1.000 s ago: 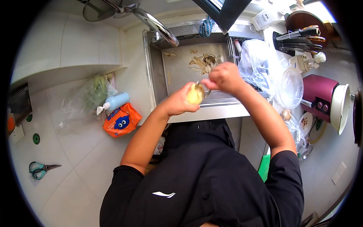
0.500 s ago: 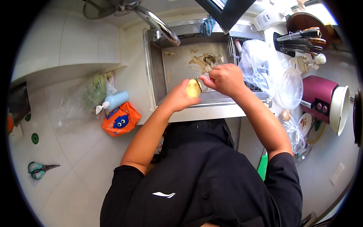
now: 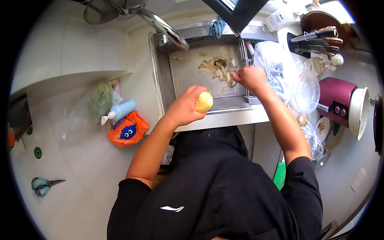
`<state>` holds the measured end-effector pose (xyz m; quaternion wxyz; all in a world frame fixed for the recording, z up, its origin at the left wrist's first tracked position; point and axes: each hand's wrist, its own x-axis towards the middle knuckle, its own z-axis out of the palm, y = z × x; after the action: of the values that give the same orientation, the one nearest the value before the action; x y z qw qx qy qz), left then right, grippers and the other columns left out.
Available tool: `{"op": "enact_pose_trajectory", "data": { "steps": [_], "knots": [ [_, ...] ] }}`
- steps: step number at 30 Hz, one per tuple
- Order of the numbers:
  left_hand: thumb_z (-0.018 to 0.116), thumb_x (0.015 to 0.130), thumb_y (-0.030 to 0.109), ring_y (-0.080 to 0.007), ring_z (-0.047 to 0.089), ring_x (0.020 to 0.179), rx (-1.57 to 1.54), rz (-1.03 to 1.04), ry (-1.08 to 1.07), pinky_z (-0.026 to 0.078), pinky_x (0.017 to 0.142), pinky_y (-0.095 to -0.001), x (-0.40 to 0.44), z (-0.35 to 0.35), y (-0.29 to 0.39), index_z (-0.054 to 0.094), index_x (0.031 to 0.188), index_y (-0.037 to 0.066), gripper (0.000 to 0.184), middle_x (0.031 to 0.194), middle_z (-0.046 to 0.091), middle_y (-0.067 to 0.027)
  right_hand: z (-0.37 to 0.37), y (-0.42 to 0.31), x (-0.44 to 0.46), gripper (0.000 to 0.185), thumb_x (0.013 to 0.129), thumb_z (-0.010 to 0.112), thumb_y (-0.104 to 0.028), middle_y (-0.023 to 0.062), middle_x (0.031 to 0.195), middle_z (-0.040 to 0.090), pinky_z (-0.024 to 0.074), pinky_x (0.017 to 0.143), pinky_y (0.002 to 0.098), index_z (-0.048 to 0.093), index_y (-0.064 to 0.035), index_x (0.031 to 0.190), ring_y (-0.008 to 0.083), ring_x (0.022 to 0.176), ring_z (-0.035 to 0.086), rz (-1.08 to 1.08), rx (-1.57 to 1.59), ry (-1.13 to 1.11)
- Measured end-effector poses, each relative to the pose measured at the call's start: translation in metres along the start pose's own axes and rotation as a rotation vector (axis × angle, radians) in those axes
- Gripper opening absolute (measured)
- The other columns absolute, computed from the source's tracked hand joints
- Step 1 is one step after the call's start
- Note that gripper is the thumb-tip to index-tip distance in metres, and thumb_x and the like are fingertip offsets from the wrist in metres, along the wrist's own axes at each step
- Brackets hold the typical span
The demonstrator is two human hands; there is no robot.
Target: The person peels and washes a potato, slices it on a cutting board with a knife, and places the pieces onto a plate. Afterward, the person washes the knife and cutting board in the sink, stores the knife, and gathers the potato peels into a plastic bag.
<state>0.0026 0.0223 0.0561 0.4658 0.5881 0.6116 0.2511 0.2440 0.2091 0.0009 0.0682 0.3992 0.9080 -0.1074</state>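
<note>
My left hand [image 3: 187,107] is wrapped round a peeled yellow potato [image 3: 204,102] just above the sink's front edge. Over the right side of the basin is my right hand [image 3: 252,77], its fingers closed. The peeler, seen as a thin metal edge against the potato a moment earlier, is hidden by those fingers now. Below and left of my right hand, a heap of peelings [image 3: 219,70] lies on the floor of the steel sink [image 3: 188,82]. A few loose strips lie apart from the heap.
A chrome tap [image 3: 166,30] reaches over the sink's left corner. Clear plastic bags [image 3: 272,68] and a lidded plastic tub [image 3: 307,92] are on the right, near a knife block [image 3: 298,45] and maroon appliance [image 3: 336,100]. Leftward lie an orange packet [image 3: 129,130], blue pump bottle [image 3: 123,109] and scissors [image 3: 44,185].
My right hand has moved away from the potato, to the right over the basin. My left hand has shifted slightly left and down and turned the potato, showing its rounded side.
</note>
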Motion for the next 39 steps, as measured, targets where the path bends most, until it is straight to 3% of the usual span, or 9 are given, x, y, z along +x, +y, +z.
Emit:
{"op": "enact_pose_trajectory", "data": {
  "steps": [4, 9, 16, 18, 20, 29, 34, 38, 39],
  "knots": [
    [0.081, 0.072, 0.009, -0.0402, 0.054, 0.12, 0.146, 0.026, 0.146, 0.047, 0.102, -0.045, 0.004, 0.013, -0.024, 0.054, 0.128, 0.009, 0.062, 0.127, 0.054, -0.0158, -0.011, -0.03, -0.01, 0.052, 0.092, 0.064, -0.054, 0.0079, 0.062, 0.066, 0.0525, 0.053, 0.0426, 0.068, -0.0129, 0.06, 0.0307, 0.059, 0.067, -0.047, 0.142, 0.163],
    [0.081, 0.071, 0.009, -0.0404, 0.054, 0.12, 0.109, -0.036, 0.203, 0.046, 0.102, -0.045, 0.009, 0.02, -0.032, 0.053, 0.128, 0.009, 0.063, 0.125, 0.054, -0.0159, -0.037, -0.075, -0.015, 0.045, 0.086, 0.075, -0.042, 0.0048, 0.055, 0.058, 0.049, 0.05, 0.0411, 0.063, -0.0134, 0.053, 0.0269, 0.052, 0.062, -0.24, 0.333, 0.427],
    [0.081, 0.069, 0.009, -0.0399, 0.053, 0.119, 0.187, 0.049, 0.208, 0.046, 0.102, -0.0463, 0.01, 0.013, -0.022, 0.054, 0.121, 0.008, 0.058, 0.121, 0.056, -0.0158, -0.03, -0.074, -0.009, 0.047, 0.085, 0.077, -0.042, 0.0044, 0.055, 0.055, 0.0463, 0.051, 0.0404, 0.058, -0.0139, 0.052, 0.0265, 0.052, 0.059, -0.461, 0.378, 0.517],
    [0.082, 0.068, 0.007, -0.0401, 0.053, 0.12, 0.133, 0.067, 0.254, 0.046, 0.103, -0.0465, 0.003, 0.014, -0.024, 0.054, 0.122, 0.008, 0.061, 0.123, 0.056, -0.0156, -0.007, -0.045, 0.001, 0.049, 0.09, 0.067, -0.053, 0.0056, 0.059, 0.065, 0.0505, 0.052, 0.0395, 0.07, -0.0151, 0.059, 0.0261, 0.054, 0.066, -0.251, 0.082, 0.333],
    [0.082, 0.066, 0.004, -0.0404, 0.053, 0.122, 0.086, 0.106, 0.299, 0.046, 0.103, -0.0466, 0.006, 0.01, -0.027, 0.053, 0.124, 0.009, 0.065, 0.125, 0.056, -0.0155, 0.014, -0.014, 0.002, 0.056, 0.094, 0.057, -0.06, 0.0085, 0.065, 0.07, 0.0545, 0.055, 0.0433, 0.076, -0.0146, 0.068, 0.0291, 0.062, 0.071, 0.104, -0.023, -0.032],
    [0.081, 0.068, 0.007, -0.0409, 0.053, 0.118, 0.3, 0.196, 0.435, 0.044, 0.104, -0.0487, 0.014, 0.014, -0.04, 0.051, 0.125, 0.006, 0.065, 0.123, 0.056, -0.0166, -0.038, -0.081, -0.018, 0.047, 0.091, 0.07, -0.048, 0.0074, 0.059, 0.063, 0.0495, 0.05, 0.0427, 0.069, -0.0127, 0.059, 0.0306, 0.056, 0.064, 0.036, 0.345, 0.311],
    [0.081, 0.066, 0.006, -0.0394, 0.055, 0.117, 0.306, 0.064, 0.346, 0.046, 0.102, -0.0474, 0.017, 0.01, -0.028, 0.051, 0.125, 0.006, 0.066, 0.119, 0.057, -0.0163, -0.05, -0.1, -0.014, 0.042, 0.082, 0.08, -0.037, 0.005, 0.057, 0.057, 0.0461, 0.049, 0.0401, 0.061, -0.0116, 0.055, 0.0269, 0.053, 0.06, -0.204, 0.352, 0.534],
    [0.081, 0.065, 0.005, -0.0403, 0.054, 0.117, 0.322, 0.121, 0.332, 0.046, 0.101, -0.048, 0.014, 0.009, -0.031, 0.051, 0.124, 0.007, 0.067, 0.121, 0.057, -0.0166, -0.026, -0.076, -0.005, 0.046, 0.083, 0.08, -0.04, 0.0042, 0.055, 0.056, 0.046, 0.049, 0.0403, 0.058, -0.0126, 0.053, 0.0266, 0.05, 0.058, -0.33, 0.342, 0.523],
    [0.082, 0.064, 0.005, -0.0408, 0.054, 0.118, 0.307, 0.187, 0.39, 0.046, 0.102, -0.0478, 0.014, 0.013, -0.044, 0.05, 0.125, 0.007, 0.069, 0.122, 0.056, -0.0164, -0.011, -0.064, -0.002, 0.046, 0.086, 0.073, -0.053, 0.0049, 0.059, 0.064, 0.0507, 0.052, 0.0391, 0.068, -0.0166, 0.058, 0.0249, 0.055, 0.066, -0.206, 0.171, 0.403]
  ]
}}
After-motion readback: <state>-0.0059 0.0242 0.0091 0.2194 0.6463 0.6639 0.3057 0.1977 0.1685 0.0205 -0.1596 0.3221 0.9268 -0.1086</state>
